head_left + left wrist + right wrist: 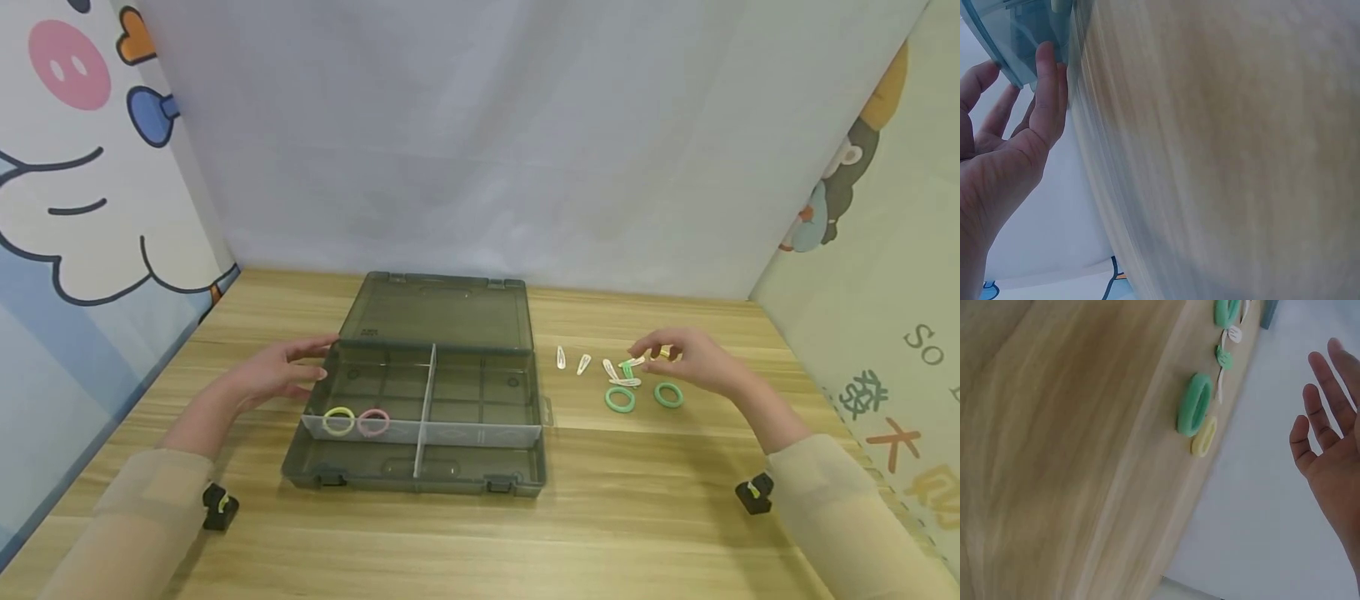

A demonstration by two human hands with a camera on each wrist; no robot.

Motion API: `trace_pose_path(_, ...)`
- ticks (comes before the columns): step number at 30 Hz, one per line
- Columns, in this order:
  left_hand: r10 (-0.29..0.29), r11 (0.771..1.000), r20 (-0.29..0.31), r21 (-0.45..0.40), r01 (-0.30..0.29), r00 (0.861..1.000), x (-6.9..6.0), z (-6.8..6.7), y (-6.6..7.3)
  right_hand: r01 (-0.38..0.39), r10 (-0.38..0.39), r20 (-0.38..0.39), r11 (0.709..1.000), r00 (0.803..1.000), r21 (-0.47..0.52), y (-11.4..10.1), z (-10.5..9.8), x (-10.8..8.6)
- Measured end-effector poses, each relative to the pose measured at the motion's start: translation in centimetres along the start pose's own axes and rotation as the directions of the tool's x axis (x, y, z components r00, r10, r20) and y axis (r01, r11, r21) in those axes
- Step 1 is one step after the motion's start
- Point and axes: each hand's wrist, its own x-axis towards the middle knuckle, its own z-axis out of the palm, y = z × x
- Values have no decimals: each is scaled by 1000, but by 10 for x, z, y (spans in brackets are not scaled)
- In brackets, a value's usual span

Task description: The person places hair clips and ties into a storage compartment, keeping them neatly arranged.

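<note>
A translucent dark grey compartment box [457,483] lies on the table with its lid [450,308] folded back. My left hand [273,372] is at its left side, fingers loosely extended by the wall near the hinge. Inside, a yellow hair tie [339,433] and a pink hair tie [373,411] lean by the divider. Above the loose hair accessories hovers my right hand [693,358], fingers relaxed and holding nothing. Below it are white snap clips [611,371], a green clip [627,369] and two green hair ties [620,410]. Another yellow hair tie [1204,436] is partly hidden in the head view.
Two white snap clips [560,357] lie between the box and the other accessories. A clear divider [480,434] crosses the box. A pale curtain [480,150] hangs behind the wooden table [600,533], with printed panels on both sides.
</note>
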Motion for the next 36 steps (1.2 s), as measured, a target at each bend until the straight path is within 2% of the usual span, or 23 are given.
trace_pose_path(3,-4,1000,-2,-4,4,1000,0,0,0,-40,39,28,999,999,24,9,6,0)
trace_pose_path(8,-9,1000,-5,-13,9,1000,0,1,-1,-61,57,91,997,994,38,19,18,3)
trace_pose_path(12,-10,1000,-12,-10,9,1000,1,2,-1,-120,105,172,989,979,82,25,27,5)
trace_pose_path(15,-11,1000,-16,-6,11,1000,1,2,0,-136,117,206,987,972,85,28,33,6)
trace_pose_path(24,-12,1000,-12,-2,12,1000,3,2,-2,-100,91,208,994,974,32,30,44,13)
trace_pose_path(30,-9,1000,-12,-4,9,1000,3,2,-2,-114,97,233,992,968,60,29,48,14)
trace_pose_path(36,-3,1000,-11,-9,3,1000,2,2,-2,-95,71,234,991,970,94,24,49,14)
